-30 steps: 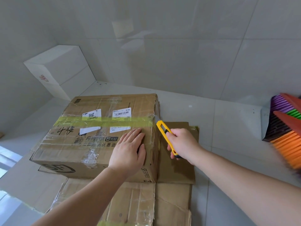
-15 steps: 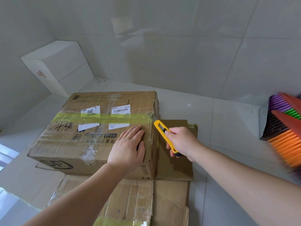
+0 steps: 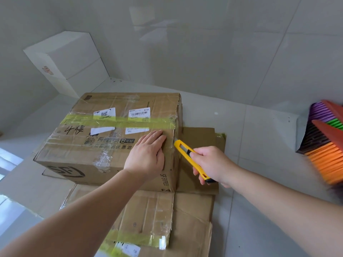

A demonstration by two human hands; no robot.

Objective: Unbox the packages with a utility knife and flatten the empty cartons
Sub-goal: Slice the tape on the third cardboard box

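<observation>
A sealed carton [image 3: 111,138] sits on flattened cardboard [image 3: 185,219] on the floor [image 3: 259,127]. A white box [image 3: 65,60] stands behind it to the left. Brooms [image 3: 328,145] lie well apart to the right.

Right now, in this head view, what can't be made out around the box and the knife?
- Blade tip of the yellow utility knife: hidden at the right-hand edge of the taped carton, so cut depth is unknown.
- Carton contents: sealed, unseen.
- Right hand fingers: mostly curled under the handle.
- Shipping label text: too small.
- Coloured broom bristles: cut off by the frame's right edge, blurred.
- Left hand covers some tape.
</observation>
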